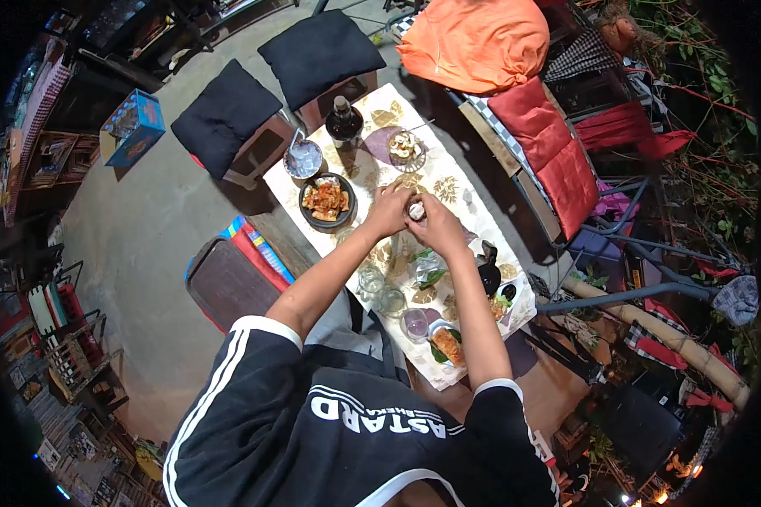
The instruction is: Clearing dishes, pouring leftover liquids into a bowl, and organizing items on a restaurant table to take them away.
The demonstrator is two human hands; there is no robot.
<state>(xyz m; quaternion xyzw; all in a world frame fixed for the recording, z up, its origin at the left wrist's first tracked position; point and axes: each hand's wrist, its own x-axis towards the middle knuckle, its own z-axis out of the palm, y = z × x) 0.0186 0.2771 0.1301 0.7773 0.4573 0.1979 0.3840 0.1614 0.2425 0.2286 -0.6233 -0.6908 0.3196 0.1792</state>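
While I lean over the long table with its white, gold-leaf-patterned cloth [448, 190], my two hands meet above its middle. My left hand [389, 209] is curled, fingers pressed together, against a small pale rounded object [417, 210], and my right hand [437, 224] closes around the same object from the other side; what the object is, I cannot tell. It sits between both hands, just above the cloth.

From my hands, at ten o'clock and just beside them, sits a round dark bowl of orange-red food [326, 202]. Farther at eleven o'clock is a dark glass bottle [344, 122], with a small silvery bowl [303, 159] to its left. At twelve o'clock lies a clear glass dish of pale pieces [406, 149]. At six o'clock, near my forearms, stand empty clear drinking glasses [380, 291]. At five o'clock is a small black pot [487, 270]. Two black seat cushions [228, 110] lie beyond the table's far end, at eleven o'clock.
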